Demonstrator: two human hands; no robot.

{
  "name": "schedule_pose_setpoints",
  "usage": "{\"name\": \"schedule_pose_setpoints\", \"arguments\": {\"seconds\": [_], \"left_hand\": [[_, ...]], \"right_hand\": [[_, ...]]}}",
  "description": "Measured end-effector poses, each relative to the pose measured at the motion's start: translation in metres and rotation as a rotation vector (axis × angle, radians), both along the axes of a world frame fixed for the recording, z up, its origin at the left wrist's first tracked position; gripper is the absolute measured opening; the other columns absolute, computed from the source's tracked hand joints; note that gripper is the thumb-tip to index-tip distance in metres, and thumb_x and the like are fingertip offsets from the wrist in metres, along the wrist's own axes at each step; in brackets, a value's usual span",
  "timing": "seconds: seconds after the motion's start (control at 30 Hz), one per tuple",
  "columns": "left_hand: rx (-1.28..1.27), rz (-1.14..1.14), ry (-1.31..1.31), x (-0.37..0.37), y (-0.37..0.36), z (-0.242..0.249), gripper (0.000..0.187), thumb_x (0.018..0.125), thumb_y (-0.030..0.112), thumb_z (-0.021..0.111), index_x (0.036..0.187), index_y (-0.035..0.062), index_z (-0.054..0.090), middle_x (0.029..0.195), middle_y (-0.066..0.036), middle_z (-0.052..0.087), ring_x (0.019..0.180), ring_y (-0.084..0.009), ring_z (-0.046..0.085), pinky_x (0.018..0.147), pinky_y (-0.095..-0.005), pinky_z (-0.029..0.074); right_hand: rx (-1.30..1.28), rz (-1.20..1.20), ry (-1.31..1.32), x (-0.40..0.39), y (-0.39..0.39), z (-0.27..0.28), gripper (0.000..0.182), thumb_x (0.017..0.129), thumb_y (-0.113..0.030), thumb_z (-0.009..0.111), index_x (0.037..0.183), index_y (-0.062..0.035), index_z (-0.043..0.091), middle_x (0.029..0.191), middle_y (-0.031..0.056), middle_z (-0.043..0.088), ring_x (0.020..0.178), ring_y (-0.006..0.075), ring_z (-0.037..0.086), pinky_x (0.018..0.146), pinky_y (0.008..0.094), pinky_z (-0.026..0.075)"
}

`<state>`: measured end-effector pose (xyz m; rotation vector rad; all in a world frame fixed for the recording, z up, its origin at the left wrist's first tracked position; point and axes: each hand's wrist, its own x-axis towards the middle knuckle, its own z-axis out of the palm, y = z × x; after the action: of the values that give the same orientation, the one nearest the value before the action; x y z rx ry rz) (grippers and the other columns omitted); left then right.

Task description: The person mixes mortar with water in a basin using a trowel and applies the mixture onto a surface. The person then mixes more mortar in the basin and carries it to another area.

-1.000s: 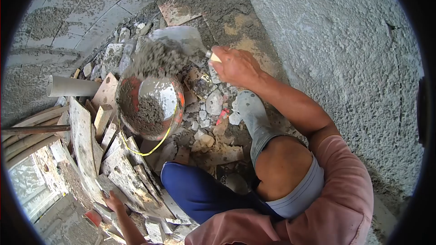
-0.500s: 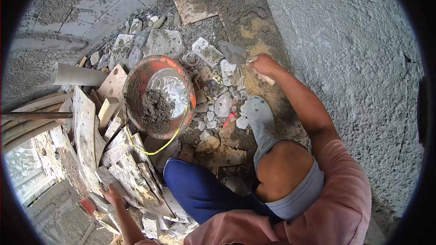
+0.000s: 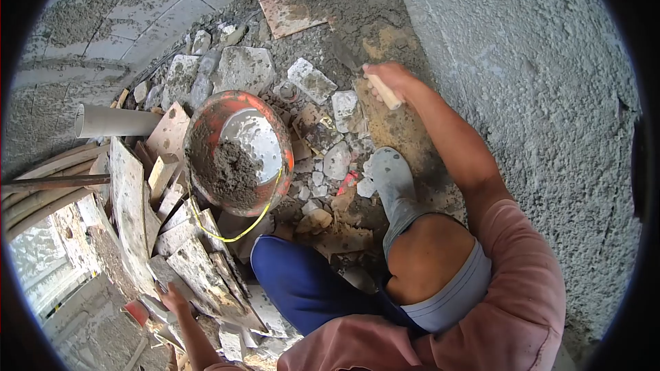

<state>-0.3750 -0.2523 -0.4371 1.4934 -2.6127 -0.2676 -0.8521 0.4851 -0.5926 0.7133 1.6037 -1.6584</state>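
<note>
My right hand is closed round the wooden handle of a trowel, whose grey blade points up and left over the mortar-covered floor. Lower left, my left hand is at a flat grey board on the pile of wood; its fingers look spread, but its grip is unclear. An orange bucket between them holds grey mortar and has a yellow handle hanging over its near side. Near my left hand lies a red-faced object.
Rubble and broken blocks lie behind and right of the bucket. A white pipe and stacked planks are at the left. A rough plastered wall rises on the right. My boot stands among the debris.
My right hand has moved slightly up and left, and the trowel has turned so its handle shows more and its blade points further upward. My left hand has shifted slightly down and right.
</note>
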Motion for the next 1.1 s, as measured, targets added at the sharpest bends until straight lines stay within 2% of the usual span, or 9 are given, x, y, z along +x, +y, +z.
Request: {"name": "schedule_pose_setpoints", "arguments": {"seconds": [0.2, 0.3, 0.4, 0.43, 0.53, 0.63, 0.8, 0.97, 1.1], "left_hand": [[-0.046, -0.002, 0.001, -0.008, 0.012, 0.006, 0.078, 0.082, 0.036, 0.06, 0.151, 0.0024, 0.044, 0.122, -0.02, 0.063, 0.088, -0.0265, 0.059, 0.083, -0.0398, 0.049], [-0.159, -0.11, 0.098, 0.003, -0.011, -0.013, 0.079, 0.081, 0.035, 0.059, 0.152, 0.0029, 0.043, 0.099, -0.018, 0.064, 0.07, -0.0247, 0.054, 0.067, -0.0407, 0.048], [0.024, 0.065, 0.005, -0.024, 0.041, 0.018, 0.079, 0.081, 0.035, 0.059, 0.151, 0.0028, 0.043, 0.102, -0.021, 0.065, 0.078, -0.0292, 0.057, 0.076, -0.0438, 0.049], [0.02, 0.14, -0.136, -0.03, 0.045, 0.025, 0.077, 0.082, 0.039, 0.062, 0.15, 0.0061, 0.047, 0.138, -0.022, 0.059, 0.114, -0.0357, 0.062, 0.101, -0.0424, 0.046], [-0.023, 0.014, 0.029, -0.014, 0.023, 0.008, 0.08, 0.082, 0.038, 0.059, 0.152, 0.0019, 0.042, 0.103, -0.022, 0.064, 0.08, -0.029, 0.056, 0.078, -0.0434, 0.048], [-0.118, -0.084, 0.079, -0.001, 0.001, -0.007, 0.08, 0.082, 0.038, 0.059, 0.152, 0.0013, 0.042, 0.105, -0.022, 0.064, 0.079, -0.0282, 0.055, 0.078, -0.0429, 0.048], [-0.001, 0.029, -0.012, -0.018, 0.028, 0.014, 0.078, 0.084, 0.036, 0.058, 0.152, 0.0014, 0.042, 0.121, -0.022, 0.063, 0.085, -0.0284, 0.057, 0.083, -0.0417, 0.048], [-0.044, -0.039, -0.007, -0.004, 0.002, 0.0, 0.076, 0.084, 0.036, 0.057, 0.151, 0.0004, 0.043, 0.138, -0.024, 0.058, 0.111, -0.0343, 0.059, 0.1, -0.0417, 0.044], [-0.044, -0.021, -0.021, 0.005, -0.009, -0.001, 0.076, 0.083, 0.038, 0.061, 0.15, 0.005, 0.046, 0.136, -0.025, 0.059, 0.113, -0.0374, 0.062, 0.099, -0.0439, 0.047]], "right_hand": [[0.048, -0.295, 0.051, 0.005, 0.018, 0.007, 0.038, 0.097, -0.036, 0.065, 0.109, -0.0005, 0.061, 0.091, 0.0122, 0.063, 0.07, 0.0235, 0.062, 0.058, 0.0415, 0.054], [0.084, -0.03, 0.087, 0.0, -0.009, 0.032, 0.037, 0.098, -0.036, 0.063, 0.109, -0.0004, 0.06, 0.09, 0.0127, 0.063, 0.068, 0.0239, 0.062, 0.057, 0.0411, 0.055], [0.078, -0.051, 0.101, -0.016, -0.004, -0.003, 0.035, 0.099, -0.036, 0.061, 0.108, -0.0015, 0.06, 0.089, 0.0125, 0.062, 0.066, 0.0236, 0.062, 0.055, 0.0408, 0.054], [0.075, -0.099, 0.102, -0.019, -0.003, -0.016, 0.035, 0.1, -0.036, 0.061, 0.108, -0.002, 0.059, 0.088, 0.0124, 0.062, 0.066, 0.0234, 0.062, 0.055, 0.0407, 0.054], [-0.07, -0.439, 0.051, -0.016, 0.02, -0.014, 0.033, 0.1, -0.035, 0.06, 0.108, -0.0027, 0.058, 0.087, 0.012, 0.062, 0.064, 0.023, 0.062, 0.052, 0.0404, 0.053], [-0.031, -0.37, 0.109, -0.013, 0.008, 0.009, 0.036, 0.099, -0.037, 0.06, 0.109, -0.0025, 0.058, 0.088, 0.0116, 0.062, 0.065, 0.0238, 0.063, 0.052, 0.0425, 0.053], [0.024, -0.255, 0.135, -0.073, -0.013, -0.007, 0.038, 0.1, -0.04, 0.059, 0.109, -0.0036, 0.057, 0.088, 0.0106, 0.061, 0.067, 0.0232, 0.061, 0.054, 0.0414, 0.053], [-0.085, -0.616, 0.215, -0.052, -0.016, -0.036, 0.037, 0.101, -0.041, 0.057, 0.109, -0.0042, 0.056, 0.088, 0.0106, 0.061, 0.067, 0.0238, 0.061, 0.054, 0.0418, 0.053], [-0.449, -0.893, 0.162, -0.049, -0.031, -0.035, 0.03, 0.1, -0.037, 0.058, 0.098, -0.0075, 0.054, 0.08, 0.0087, 0.057, 0.062, 0.0256, 0.059, 0.053, 0.044, 0.051]]}}
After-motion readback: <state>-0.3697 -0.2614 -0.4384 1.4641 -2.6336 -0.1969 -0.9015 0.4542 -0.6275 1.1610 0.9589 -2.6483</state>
